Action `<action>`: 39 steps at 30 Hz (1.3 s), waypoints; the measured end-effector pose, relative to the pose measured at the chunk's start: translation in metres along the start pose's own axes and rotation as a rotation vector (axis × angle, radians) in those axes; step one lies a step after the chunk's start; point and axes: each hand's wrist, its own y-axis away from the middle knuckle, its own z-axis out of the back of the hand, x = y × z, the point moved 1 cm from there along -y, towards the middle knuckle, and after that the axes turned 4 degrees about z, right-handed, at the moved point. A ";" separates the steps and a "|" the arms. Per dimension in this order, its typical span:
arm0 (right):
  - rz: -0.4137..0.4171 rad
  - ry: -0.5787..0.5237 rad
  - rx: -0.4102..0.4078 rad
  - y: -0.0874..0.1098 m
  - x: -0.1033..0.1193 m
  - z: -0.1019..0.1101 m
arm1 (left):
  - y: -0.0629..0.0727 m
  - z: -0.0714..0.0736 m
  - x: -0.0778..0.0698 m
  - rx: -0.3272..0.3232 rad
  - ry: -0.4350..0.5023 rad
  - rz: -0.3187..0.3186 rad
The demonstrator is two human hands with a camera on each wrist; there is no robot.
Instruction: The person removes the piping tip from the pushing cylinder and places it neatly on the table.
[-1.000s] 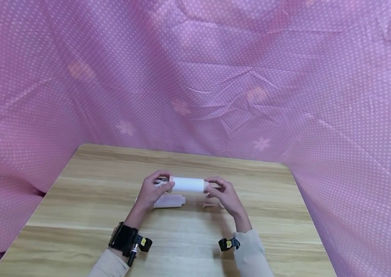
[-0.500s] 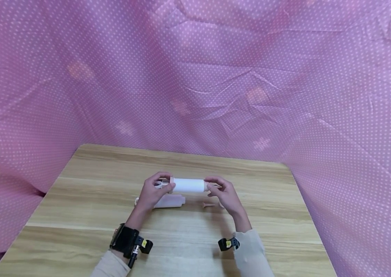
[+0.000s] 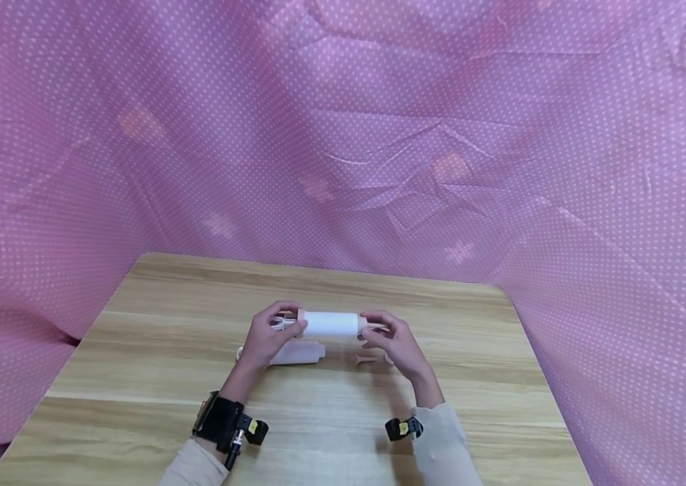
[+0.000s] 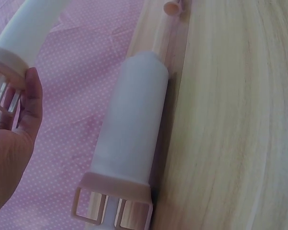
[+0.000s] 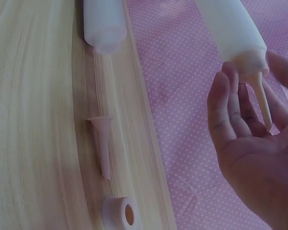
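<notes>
Both hands hold a white icing syringe [image 3: 330, 324] level above the table, lying crosswise. My left hand [image 3: 265, 334] grips its pink collar [image 4: 8, 61] at the handle end, thumb on the near side. Clear plunger bars [image 4: 1, 96] show behind that collar. At the other end, my right hand [image 3: 397, 341] has its fingers curled round the pink end cap [image 5: 249, 62]. A slim, pale tapered nozzle [image 5: 262, 100] sticks out of the cap towards the right palm. Below the left hand, a second, pale syringe [image 3: 297, 352] lies on the table, its framed handle [image 4: 113, 208] showing in the left wrist view.
A loose pink flared nozzle [image 5: 102, 146] and a pink ring cap [image 5: 120, 213] lie on the wooden table [image 3: 318, 418] below the right hand. Pink dotted cloth [image 3: 343, 169] hangs behind and at both sides of the table.
My right fingers have shifted slightly about the end cap. The left hand, the held icing syringe and the things on the table stay nearly in place.
</notes>
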 end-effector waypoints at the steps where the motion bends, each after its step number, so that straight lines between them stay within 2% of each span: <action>1: 0.002 0.001 -0.004 0.000 0.000 0.000 | 0.000 0.000 0.000 0.001 -0.002 -0.007; 4: 0.010 0.010 -0.024 -0.001 0.001 0.000 | 0.004 -0.001 -0.009 0.002 -0.015 -0.012; 9: 0.022 0.020 -0.071 -0.003 0.002 -0.002 | 0.005 -0.003 -0.008 -0.001 -0.016 -0.013; 11: 0.022 0.019 -0.079 -0.002 0.001 -0.001 | 0.003 -0.004 0.001 -0.006 -0.016 -0.025; 22: -0.061 -0.015 -0.012 0.005 -0.003 0.003 | 0.010 -0.005 -0.001 -0.026 0.010 0.011; 28: -0.038 -0.020 -0.019 0.005 0.000 0.002 | 0.012 -0.005 -0.002 -0.030 0.001 0.013; 35: -0.001 -0.002 -0.065 0.002 0.002 0.001 | 0.010 -0.007 -0.002 -0.033 -0.046 0.011; 39: -0.020 -0.007 -0.066 0.002 0.002 0.001 | 0.009 -0.006 -0.002 -0.033 -0.041 0.006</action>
